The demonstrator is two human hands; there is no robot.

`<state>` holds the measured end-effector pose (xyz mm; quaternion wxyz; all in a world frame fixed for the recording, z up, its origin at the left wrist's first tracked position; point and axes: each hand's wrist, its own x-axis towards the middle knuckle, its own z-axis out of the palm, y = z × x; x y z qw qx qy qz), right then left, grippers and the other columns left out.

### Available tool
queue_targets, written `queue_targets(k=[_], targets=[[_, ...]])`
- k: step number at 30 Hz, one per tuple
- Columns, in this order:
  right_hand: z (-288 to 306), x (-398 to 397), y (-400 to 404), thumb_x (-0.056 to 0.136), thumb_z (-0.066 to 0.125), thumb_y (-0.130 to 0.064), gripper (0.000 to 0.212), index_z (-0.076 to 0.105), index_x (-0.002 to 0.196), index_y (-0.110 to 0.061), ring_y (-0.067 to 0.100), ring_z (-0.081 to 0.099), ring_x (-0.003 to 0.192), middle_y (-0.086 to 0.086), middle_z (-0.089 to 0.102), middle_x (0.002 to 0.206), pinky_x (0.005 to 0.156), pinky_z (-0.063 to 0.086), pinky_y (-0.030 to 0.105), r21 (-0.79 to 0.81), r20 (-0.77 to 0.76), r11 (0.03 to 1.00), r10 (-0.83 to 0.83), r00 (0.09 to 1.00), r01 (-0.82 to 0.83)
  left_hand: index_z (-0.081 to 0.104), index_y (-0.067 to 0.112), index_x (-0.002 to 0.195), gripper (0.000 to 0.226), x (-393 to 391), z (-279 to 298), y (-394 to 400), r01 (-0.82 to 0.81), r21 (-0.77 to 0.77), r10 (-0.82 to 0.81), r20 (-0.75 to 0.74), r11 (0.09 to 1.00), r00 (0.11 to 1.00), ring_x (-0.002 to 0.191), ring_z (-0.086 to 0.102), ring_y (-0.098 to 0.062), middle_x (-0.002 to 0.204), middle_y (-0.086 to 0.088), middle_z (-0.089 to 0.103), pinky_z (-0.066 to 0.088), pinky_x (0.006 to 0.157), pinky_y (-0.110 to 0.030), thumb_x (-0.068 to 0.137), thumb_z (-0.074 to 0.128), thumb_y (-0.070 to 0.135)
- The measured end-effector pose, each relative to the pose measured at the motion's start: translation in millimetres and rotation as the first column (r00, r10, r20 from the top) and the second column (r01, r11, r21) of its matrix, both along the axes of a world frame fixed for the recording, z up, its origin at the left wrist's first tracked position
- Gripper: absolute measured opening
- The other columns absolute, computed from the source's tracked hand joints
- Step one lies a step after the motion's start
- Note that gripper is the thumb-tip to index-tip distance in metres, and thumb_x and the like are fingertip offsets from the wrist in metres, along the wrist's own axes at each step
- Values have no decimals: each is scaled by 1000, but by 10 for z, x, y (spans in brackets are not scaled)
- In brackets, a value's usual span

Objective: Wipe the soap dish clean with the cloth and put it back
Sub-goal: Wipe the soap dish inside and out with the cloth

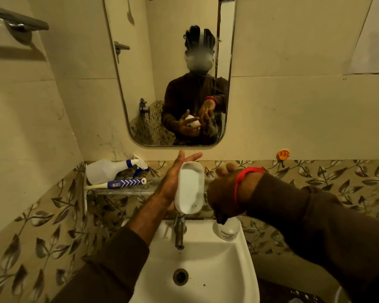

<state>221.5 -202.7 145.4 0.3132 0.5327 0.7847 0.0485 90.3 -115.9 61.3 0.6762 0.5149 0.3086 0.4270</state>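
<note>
White oval plastic soap dish [190, 189] | tilted over basin, hollow exposed for wiping | left hand [173, 182] cradles it, fingers straight | right hand [223, 193] grip unclear.

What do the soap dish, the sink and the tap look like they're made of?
Soap dish: probably plastic, white with a dull sheen, thin rounded rim, carried lightly on the left hand.
Sink: likely glazed ceramic, thick white wall with a smooth gloss.
Tap: metal, grey with soft reflections, possibly brushed steel or chrome; the exact finish is unclear.
</note>
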Motion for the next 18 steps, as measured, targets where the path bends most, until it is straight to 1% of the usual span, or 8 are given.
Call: queue_targets(k=[2, 3, 6, 8, 10, 12, 15, 18], targets=[[142, 102, -38, 86, 64, -41, 43, 56, 127, -33, 31, 29, 131, -1, 51, 134, 107, 23, 55, 48, -100, 999, 29, 995, -25, 59, 27, 137, 69, -97, -19, 47, -13, -31, 15, 54, 999, 998, 79, 64, -26, 99, -10, 68, 54, 72, -37, 90, 35, 72], [184, 134, -35, 87, 64, -38, 44, 54, 129, -34, 29, 33, 126, -1, 51, 132, 103, 28, 52, 112, -176, 993, 62, 982, -42, 55, 24, 141, 71, -113, -27, 47, -5, -60, 11, 88, 998, 996, 83, 65, -27, 103, -11, 68, 55, 73, -38, 91, 34, 71], [175, 137, 23, 88, 64, -32, 56, 42, 139, -31, 27, 39, 118, 2, 46, 135, 95, 38, 43, 350, -360, 935, 195, 912, -62, 50, 21, 145, 70, -43, -52, 6, 54, -114, -28, 217, 992, 976, 115, 63, -39, 136, -20, 61, 57, 80, -50, 96, 31, 68], [31, 65, 64, 86, 66, -34, 60, 41, 140, -26, 28, 39, 118, 3, 44, 139, 94, 39, 41, 449, -391, 890, 271, 880, -74, 52, 23, 144, 70, 25, -63, -25, 69, -117, -37, 255, 991, 966, 122, 61, -41, 139, -20, 59, 56, 83, -52, 95, 35, 69], [-177, -34, 104, 85, 66, -37, 55, 48, 134, -20, 29, 42, 117, 6, 50, 135, 93, 41, 40, 559, -334, 819, 364, 870, -128, 58, 24, 139, 63, 61, -38, -46, 40, -108, -14, 238, 993, 971, 117, 65, -36, 132, -17, 66, 55, 86, -50, 96, 40, 66], [-368, -83, 137, 85, 63, -35, 47, 53, 127, -15, 32, 45, 114, 8, 56, 128, 90, 42, 42, 644, -285, 752, 410, 866, -144, 66, 24, 130, 54, 66, -15, -39, -17, -109, 40, 215, 994, 976, 104, 71, -32, 118, -15, 72, 56, 84, -46, 97, 42, 59], [-552, -96, 137, 84, 61, -32, 44, 56, 124, -13, 39, 50, 110, 10, 58, 125, 87, 46, 48, 656, -291, 741, 424, 858, -144, 70, 18, 124, 52, 29, -16, 24, -110, -146, 136, 185, 983, 973, 86, 69, -28, 99, -15, 71, 57, 74, -40, 97, 43, 54], [-650, -100, 116, 75, 74, -24, 46, 63, 118, -13, 44, 55, 107, 11, 62, 119, 81, 50, 51, 650, -241, 738, 428, 871, -182, 70, 17, 119, 50, 18, -32, 69, -121, -201, 161, 200, 972, 967, 78, 62, -27, 92, -14, 65, 53, 72, -37, 97, 42, 52]])
